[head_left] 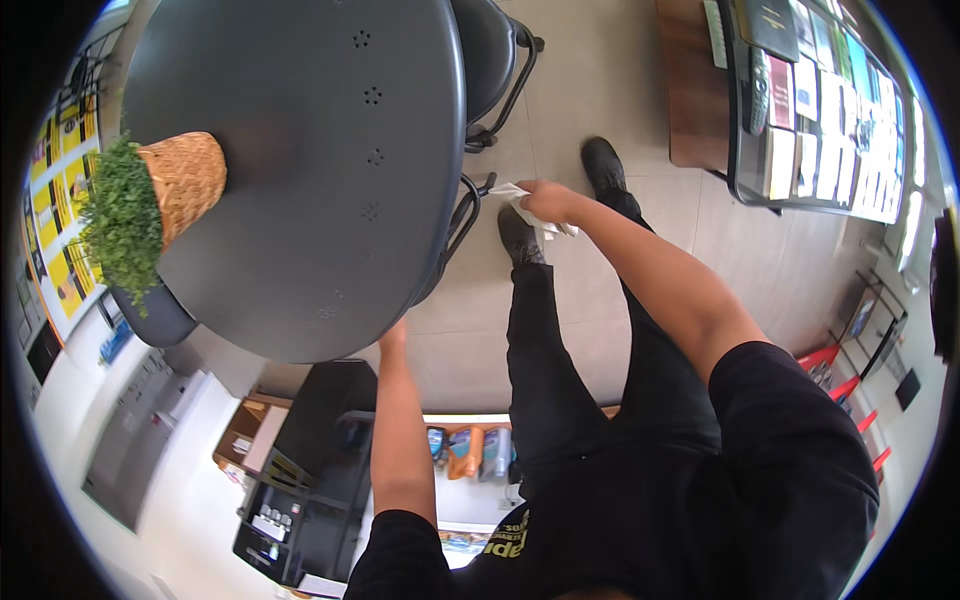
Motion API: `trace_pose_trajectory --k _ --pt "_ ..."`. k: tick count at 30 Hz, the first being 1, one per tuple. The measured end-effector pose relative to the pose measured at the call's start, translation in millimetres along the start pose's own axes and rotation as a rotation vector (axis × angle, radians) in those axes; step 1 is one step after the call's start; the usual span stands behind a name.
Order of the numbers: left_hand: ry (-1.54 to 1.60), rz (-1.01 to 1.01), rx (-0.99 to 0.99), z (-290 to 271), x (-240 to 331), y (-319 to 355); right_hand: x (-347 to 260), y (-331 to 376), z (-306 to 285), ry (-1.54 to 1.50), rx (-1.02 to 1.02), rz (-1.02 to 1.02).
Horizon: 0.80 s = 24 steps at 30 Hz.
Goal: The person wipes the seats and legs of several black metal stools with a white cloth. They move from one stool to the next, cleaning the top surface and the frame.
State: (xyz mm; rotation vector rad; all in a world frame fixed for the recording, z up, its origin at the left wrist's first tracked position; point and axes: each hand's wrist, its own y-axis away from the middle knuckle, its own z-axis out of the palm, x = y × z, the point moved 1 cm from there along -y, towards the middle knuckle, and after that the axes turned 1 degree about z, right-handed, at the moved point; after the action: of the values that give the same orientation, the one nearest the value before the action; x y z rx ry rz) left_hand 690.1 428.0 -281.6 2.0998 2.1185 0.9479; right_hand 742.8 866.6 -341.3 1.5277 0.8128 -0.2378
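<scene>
Fingers of right hand [548,200] clamped on white cloth [512,192]; left hand [392,335] unclear; wicker basket [185,180] holds green plant [122,225].

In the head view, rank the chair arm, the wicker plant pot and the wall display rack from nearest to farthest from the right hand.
From the right hand, which holds a white cloth:
1. Chair arm, just to its left, beside the cloth.
2. Wall display rack, off to the right.
3. Wicker plant pot, far left on the round table.
</scene>
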Motion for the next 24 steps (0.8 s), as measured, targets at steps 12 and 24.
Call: trace_pose_trajectory --k 12,24 --pt "-0.312 -0.279 0.657 98 24 -4 10 -156 23 0.325 -0.14 -0.088" --pt "-0.203 0.073 0.824 99 29 -5 -55 -247 117 0.177 0.405 -0.902"
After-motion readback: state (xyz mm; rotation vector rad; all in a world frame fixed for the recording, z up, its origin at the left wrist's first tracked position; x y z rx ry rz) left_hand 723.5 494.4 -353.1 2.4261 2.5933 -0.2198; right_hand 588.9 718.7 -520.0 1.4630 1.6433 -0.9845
